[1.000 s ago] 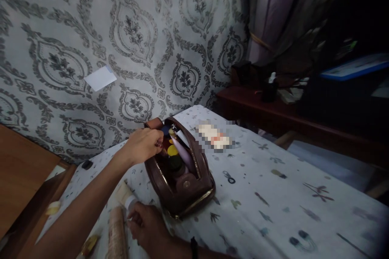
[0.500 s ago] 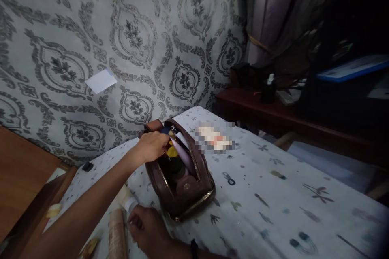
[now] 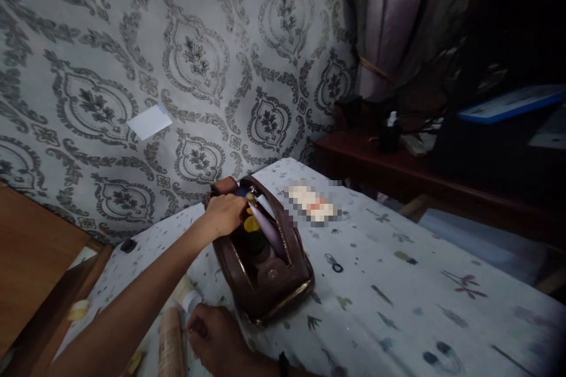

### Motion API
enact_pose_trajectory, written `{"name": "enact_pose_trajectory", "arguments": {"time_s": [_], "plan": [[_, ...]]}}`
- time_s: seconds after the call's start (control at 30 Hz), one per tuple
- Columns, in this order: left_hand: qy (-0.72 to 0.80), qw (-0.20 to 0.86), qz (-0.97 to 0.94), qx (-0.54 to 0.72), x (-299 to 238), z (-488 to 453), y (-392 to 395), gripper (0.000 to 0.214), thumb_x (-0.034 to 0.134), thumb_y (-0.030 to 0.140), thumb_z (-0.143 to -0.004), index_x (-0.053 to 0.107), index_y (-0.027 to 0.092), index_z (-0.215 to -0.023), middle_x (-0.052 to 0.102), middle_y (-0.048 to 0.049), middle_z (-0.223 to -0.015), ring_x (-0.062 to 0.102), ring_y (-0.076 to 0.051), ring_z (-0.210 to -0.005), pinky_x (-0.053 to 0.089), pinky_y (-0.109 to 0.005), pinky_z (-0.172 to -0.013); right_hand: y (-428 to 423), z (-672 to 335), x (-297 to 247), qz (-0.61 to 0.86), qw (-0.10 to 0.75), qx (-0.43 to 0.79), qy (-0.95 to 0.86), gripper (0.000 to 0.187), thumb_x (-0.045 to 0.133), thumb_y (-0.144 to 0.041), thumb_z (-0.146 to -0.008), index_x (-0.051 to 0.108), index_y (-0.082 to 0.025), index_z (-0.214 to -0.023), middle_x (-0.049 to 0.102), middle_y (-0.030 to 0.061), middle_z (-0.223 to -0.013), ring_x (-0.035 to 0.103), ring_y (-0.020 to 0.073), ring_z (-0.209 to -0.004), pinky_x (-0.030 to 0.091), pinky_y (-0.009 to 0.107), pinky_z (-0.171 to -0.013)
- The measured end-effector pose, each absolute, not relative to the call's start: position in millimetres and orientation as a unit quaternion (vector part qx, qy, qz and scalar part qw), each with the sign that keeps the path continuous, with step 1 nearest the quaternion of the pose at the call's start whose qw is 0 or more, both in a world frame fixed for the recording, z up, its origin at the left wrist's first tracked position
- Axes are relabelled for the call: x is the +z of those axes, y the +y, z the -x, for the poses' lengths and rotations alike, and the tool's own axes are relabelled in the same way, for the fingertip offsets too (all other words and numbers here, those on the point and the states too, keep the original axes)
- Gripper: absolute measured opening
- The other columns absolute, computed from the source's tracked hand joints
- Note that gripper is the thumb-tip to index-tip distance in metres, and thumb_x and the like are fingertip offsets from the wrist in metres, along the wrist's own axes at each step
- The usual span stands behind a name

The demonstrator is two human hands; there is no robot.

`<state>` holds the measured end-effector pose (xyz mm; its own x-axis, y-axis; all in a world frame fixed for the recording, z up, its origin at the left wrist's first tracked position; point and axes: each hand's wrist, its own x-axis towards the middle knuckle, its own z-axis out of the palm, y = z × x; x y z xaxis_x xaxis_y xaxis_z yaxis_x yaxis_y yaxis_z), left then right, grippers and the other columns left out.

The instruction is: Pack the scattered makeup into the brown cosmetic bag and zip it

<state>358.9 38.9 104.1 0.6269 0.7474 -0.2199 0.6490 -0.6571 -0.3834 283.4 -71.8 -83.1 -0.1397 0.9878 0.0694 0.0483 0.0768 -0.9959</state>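
A brown zip pouch lies open on the patterned white cloth. Inside it show a lilac tube, a yellow round piece and a dark round lid. My left hand reaches into the far end of the pouch with its fingers curled; what they grip is hidden. My right hand rests closed on the cloth just in front of the pouch. It lies against the white cap of a beige tube and beside a tan cylinder.
A blurred flat pack lies on the cloth behind the pouch. A dark wooden shelf with a small bottle stands at the right, under a curtain. Wooden furniture is at the left, with a small black item nearby.
My left hand has pushed further into the far end of the pouch. My right hand has stayed where it was.
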Motion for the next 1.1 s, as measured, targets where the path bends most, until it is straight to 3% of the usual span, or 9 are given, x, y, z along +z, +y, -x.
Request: {"name": "enact_pose_trajectory", "arguments": {"time_s": [0.23,0.6,1.1], "plan": [[-0.405,0.130,0.886,0.186,106.1,-360.5,40.4,0.030,0.061,0.024,-0.086,0.065,0.018,-0.115,0.070,-0.0146,-0.118,0.067,-0.034,-0.111,0.054,-0.041,-0.087,-73.4,-285.3,-80.0,0.455,0.467,0.508,-0.563,0.014,0.056,-0.007,-0.073,0.058,-0.020,-0.071,0.052,-0.0070,-0.055,0.054,0.0108,-0.058,0.039,0.019,-0.059],[-0.408,0.125,0.883,0.196,106.4,-359.7,42.2,0.021,0.060,0.025,-0.085,0.067,0.021,-0.105,0.072,-0.0113,-0.111,0.068,-0.029,-0.107,0.054,-0.035,-0.083,-71.0,-283.8,-83.1,0.455,0.461,0.505,-0.571,0.016,0.056,-0.004,-0.071,0.059,-0.019,-0.071,0.051,-0.0074,-0.055,0.055,0.0110,-0.059,0.039,0.020,-0.062],[-0.386,0.119,0.890,0.211,111.2,-356.0,46.6,0.030,0.069,0.021,-0.076,0.067,0.020,-0.106,0.070,-0.0102,-0.110,0.066,-0.028,-0.105,0.050,-0.031,-0.079,-72.8,-285.9,-78.1,0.467,0.460,0.487,-0.577,0.018,0.055,-0.003,-0.070,0.061,-0.020,-0.070,0.052,-0.0062,-0.054,0.057,0.0126,-0.063,0.040,0.021,-0.064]]}}
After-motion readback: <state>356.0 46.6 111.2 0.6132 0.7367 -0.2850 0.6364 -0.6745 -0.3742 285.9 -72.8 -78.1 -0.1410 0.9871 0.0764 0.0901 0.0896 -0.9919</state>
